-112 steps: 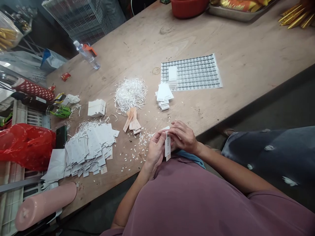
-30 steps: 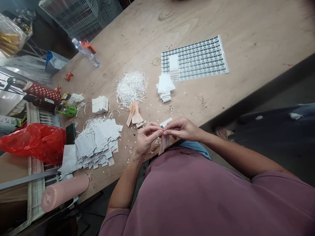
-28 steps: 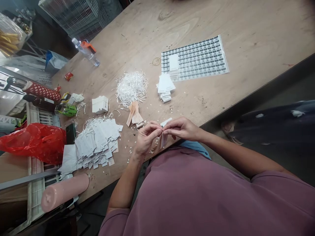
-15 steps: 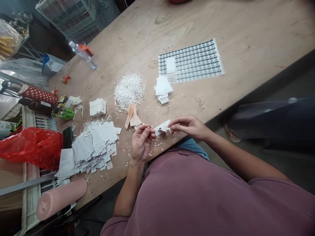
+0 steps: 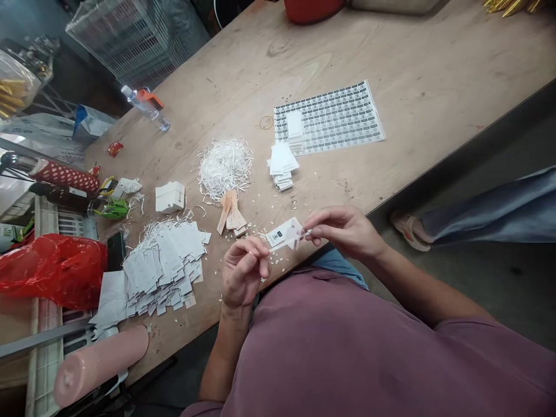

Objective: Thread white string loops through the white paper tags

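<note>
My left hand (image 5: 245,271) is closed, with thumb and fingertips pinching one end of a thin white string (image 5: 280,246). Opposite it, my right hand (image 5: 341,233) pinches the string's other end, a bit of white showing at its fingertips. Between the hands a white paper tag (image 5: 294,233) appears blurred by motion. Just behind it lies a white card with dark print (image 5: 278,235), partly covered by the blur. Small white bits are scattered on the table around the hands.
On the wooden table (image 5: 339,63) are a heap of white strings (image 5: 226,169), strung tags (image 5: 163,266), a stack of cards (image 5: 170,197), orange-brown slips (image 5: 232,211), loose white cards (image 5: 282,162) and a printed sticker sheet (image 5: 339,116). A person's leg (image 5: 490,211) shows at right.
My hands have moved slightly apart, the left one leftward and down. The string is now stretched between them, and the tag is blurred. The view has tilted slightly, and the person's leg at right has shifted.
</note>
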{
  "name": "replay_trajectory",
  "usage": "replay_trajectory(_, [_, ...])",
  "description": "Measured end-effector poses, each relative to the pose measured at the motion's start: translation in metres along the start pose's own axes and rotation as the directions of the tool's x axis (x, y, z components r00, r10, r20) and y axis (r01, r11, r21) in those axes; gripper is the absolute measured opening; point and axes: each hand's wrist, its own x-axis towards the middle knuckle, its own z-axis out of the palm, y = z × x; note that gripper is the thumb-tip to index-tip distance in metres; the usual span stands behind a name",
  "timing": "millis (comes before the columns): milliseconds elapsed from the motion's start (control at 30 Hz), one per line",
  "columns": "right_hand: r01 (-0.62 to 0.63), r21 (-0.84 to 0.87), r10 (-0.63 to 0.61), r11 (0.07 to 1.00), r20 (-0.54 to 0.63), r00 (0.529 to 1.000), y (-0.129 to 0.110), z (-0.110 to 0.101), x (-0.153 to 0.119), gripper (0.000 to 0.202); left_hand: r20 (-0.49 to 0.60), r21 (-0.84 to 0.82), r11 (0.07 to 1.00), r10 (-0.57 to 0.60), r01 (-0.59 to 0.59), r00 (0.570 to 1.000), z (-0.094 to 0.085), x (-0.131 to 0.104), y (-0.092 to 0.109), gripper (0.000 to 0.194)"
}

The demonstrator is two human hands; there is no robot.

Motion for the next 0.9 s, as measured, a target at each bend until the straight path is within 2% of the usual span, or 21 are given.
replay_trajectory(67, [0.061, -0.087, -0.065, 0.994, -0.048, 0.997, -0.004, 0.002, 0.001, 0.014, 0.031, 0.035, 0.999, 0.031, -0.032, 0.999, 0.0, 0.002, -0.001, 0.015])
replay_trajectory(133, [0.058, -0.14, -0.071, 0.988, -0.089, 0.993, -0.004, 0.003, 0.004, 0.016, 0.015, 0.04, 0.999, 0.023, -0.024, 1.0, -0.001, 0.005, -0.004, 0.013])
replay_trajectory(267, [-0.084, -0.053, 0.083, 0.995, -0.027, 0.996, 0.001, 0.001, 0.009, 0.025, -0.012, 0.039, 0.999, 0.014, -0.013, 1.0, -0.003, 0.008, -0.009, 0.015])
replay_trajectory(367, [-0.144, 0.007, 0.144, 0.99, 0.011, 0.99, 0.003, 0.003, 0.008, 0.027, -0.026, 0.049, 0.999, 0.017, -0.015, 1.0, -0.002, 0.007, -0.008, 0.015])
replay_trajectory(567, [-0.109, 0.0, 0.109, 0.994, -0.036, 0.993, 0.007, 0.008, 0.006, 0.023, -0.074, 0.039, 0.999, -0.002, 0.005, 0.997, -0.004, 0.006, -0.003, 0.018])
replay_trajectory(733, [-0.123, 0.092, 0.132, 0.988, -0.105, 0.986, 0.011, 0.007, 0.007, 0.025, -0.079, 0.012, 1.0, -0.007, 0.008, 0.997, -0.01, 0.004, -0.002, 0.018])
replay_trajectory(900, [-0.17, 0.069, 0.174, 0.983, -0.052, 0.983, 0.01, 0.007, 0.004, 0.023, -0.106, -0.001, 1.0, -0.022, 0.022, 0.994, -0.013, 0.0, -0.004, 0.019])
